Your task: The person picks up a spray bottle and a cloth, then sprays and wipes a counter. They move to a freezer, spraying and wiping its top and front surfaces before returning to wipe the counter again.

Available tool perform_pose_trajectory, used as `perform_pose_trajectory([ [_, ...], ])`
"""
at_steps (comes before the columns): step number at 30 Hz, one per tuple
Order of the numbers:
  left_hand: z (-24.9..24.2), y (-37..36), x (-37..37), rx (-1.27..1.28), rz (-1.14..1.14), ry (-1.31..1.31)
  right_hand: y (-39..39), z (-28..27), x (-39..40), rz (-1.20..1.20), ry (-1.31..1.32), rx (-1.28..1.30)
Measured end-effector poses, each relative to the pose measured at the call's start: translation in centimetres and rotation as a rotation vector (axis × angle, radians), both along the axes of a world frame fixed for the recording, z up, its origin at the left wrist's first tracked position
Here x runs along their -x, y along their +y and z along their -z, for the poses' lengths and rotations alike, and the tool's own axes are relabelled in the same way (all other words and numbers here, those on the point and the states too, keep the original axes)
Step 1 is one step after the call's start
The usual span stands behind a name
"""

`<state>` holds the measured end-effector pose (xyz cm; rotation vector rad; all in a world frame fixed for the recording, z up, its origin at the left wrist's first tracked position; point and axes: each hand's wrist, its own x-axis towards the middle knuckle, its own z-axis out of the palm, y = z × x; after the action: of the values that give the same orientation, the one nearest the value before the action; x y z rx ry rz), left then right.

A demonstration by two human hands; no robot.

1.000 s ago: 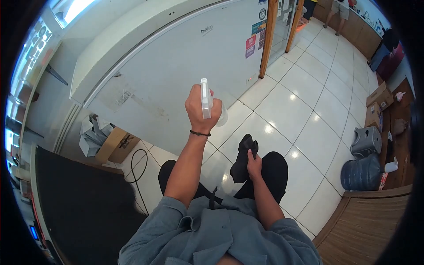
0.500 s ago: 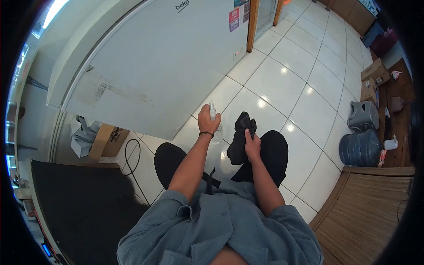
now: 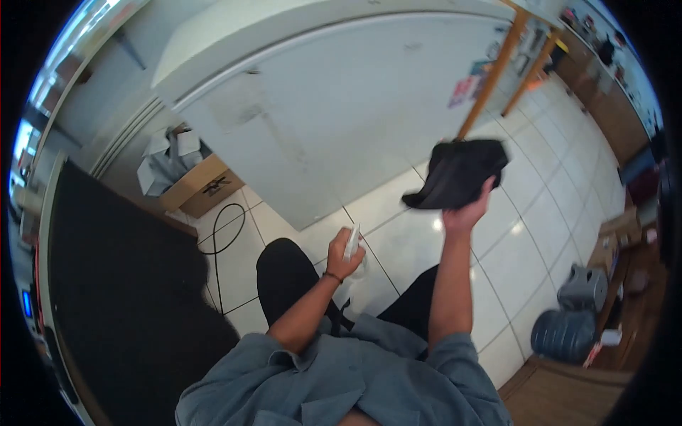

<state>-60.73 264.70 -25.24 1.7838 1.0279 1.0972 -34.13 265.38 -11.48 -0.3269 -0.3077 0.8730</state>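
Observation:
My left hand (image 3: 342, 260), with a dark band at its wrist, is closed around a spray bottle with a white nozzle (image 3: 352, 241); its clear body is partly hidden below the hand. Raised out to the right, my right hand (image 3: 470, 211) grips a black cloth (image 3: 462, 174), which hangs partly spread and overlaps the lower right part of the freezer front in this view. The white chest freezer (image 3: 341, 113) stands before me, its front marked with grey smudges and stickers toward the right end.
White floor tiles (image 3: 497, 266) run off to the right. At the left, a cardboard box (image 3: 213, 188) holds grey-white pieces near a black cable (image 3: 216, 266). A blue water jug (image 3: 563, 335) and a grey stool (image 3: 582, 287) stand at right. Wooden legs (image 3: 494, 78) rise beside the freezer.
My right hand has lifted the black cloth up and forward toward the freezer, and the cloth has opened out from a bunch. The view has turned, and the left hand keeps its bottle.

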Motion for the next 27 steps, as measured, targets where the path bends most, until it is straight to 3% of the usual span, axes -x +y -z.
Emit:
perform_pose_trajectory([
  [4, -2.5, -2.6, 5.7, -0.004, -0.117, 0.006, 13.6, -10.3, -4.2, 0.229, -0.237, -0.035],
  [6, -3.4, -4.0, 8.1, 0.011, -0.212, 0.009, 21.0, -10.9, -7.7, 0.459, -0.558, 0.04],
  [10, -3.2, -6.8, 11.5, 0.07, -0.409, -0.069, 29.6, -9.5, -5.8, 0.704, -1.041, 0.437],
  [11, -3.3, -7.1, 12.2, 0.089, -0.451, -0.095, 30.5, -9.2, -5.0, 0.758, -1.037, 0.437],
  [16, -2.9, -8.2, 14.9, 0.031, -0.517, -0.021, 29.6, -8.0, -1.0, 0.81, -1.136, 0.368],
  [25, -3.6, -7.5, 15.6, 0.085, -0.534, -0.052, 24.1, -6.3, 15.8, 0.833, -1.28, 0.123],
  [27, -3.6, -7.4, 16.0, 0.111, -0.519, -0.064, 23.3, -6.4, 19.1, 0.785, -1.206, -0.117],
])
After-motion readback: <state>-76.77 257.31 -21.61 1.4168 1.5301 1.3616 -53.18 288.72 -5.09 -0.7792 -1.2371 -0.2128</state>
